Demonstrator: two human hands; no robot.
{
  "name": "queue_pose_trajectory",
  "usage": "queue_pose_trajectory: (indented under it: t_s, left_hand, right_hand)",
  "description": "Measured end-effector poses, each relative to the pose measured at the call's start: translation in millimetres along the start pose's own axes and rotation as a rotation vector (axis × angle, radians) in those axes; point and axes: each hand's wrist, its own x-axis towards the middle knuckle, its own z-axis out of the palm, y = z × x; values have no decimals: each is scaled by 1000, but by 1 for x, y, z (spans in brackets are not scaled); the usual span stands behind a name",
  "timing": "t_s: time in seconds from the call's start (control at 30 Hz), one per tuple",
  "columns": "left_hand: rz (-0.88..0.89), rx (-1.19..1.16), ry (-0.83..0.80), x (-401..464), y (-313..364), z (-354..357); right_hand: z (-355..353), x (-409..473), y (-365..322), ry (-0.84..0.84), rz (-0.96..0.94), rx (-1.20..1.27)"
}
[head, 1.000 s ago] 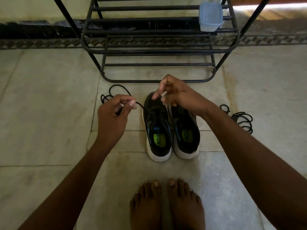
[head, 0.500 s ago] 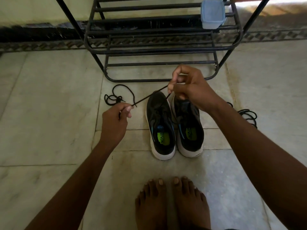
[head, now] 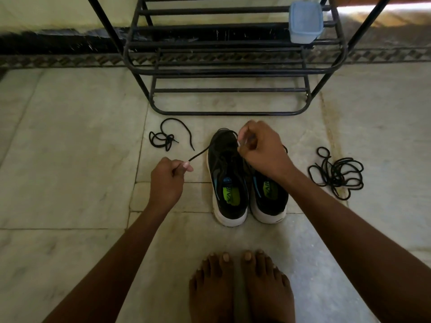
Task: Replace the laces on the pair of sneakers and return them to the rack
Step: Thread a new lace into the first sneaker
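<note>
Lace (head: 198, 156) runs taut, slanting from left hand (head: 166, 180), whose fingers pinch its end, up-right to left sneaker (head: 227, 178). Right hand (head: 261, 148), nearer, pinches at the toe-end eyelets.

Inside the left black sneaker with the white sole (head: 227, 183), a neon-green insole patch (head: 231, 194) is printed with dark letters that can be read as "AIR", seen upside down. The same lettering is found on the neon-green insole patch (head: 269, 188) of the right black sneaker with the white sole (head: 270, 199). A small blue tongue tag (head: 227, 179) carries white letters too blurred to be read.
</note>
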Motion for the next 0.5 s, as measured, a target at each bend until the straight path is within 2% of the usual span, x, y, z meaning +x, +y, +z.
queue_pose_trajectory:
  t_s: [0.1, 0.2, 0.27, 0.33, 0.5]
  left_hand:
    - [6, -167, -43, 4, 15, 4]
    - [25, -270, -77, 6, 31, 11]
    - [17, -320, -102, 7, 40, 18]
    - [-31, -390, -119, 8, 46, 24]
    - [-171, -578, -127, 7, 53, 36]
  right_hand:
    - [8, -17, -4, -147, -62, -21]
    - [17, -27, -5, -261, -128, -213]
    - [23, -25, -4, -303, -106, -342]
    - [26, -22, -1, -279, -73, -397]
    - [24, -18, 9, -201, 90, -294]
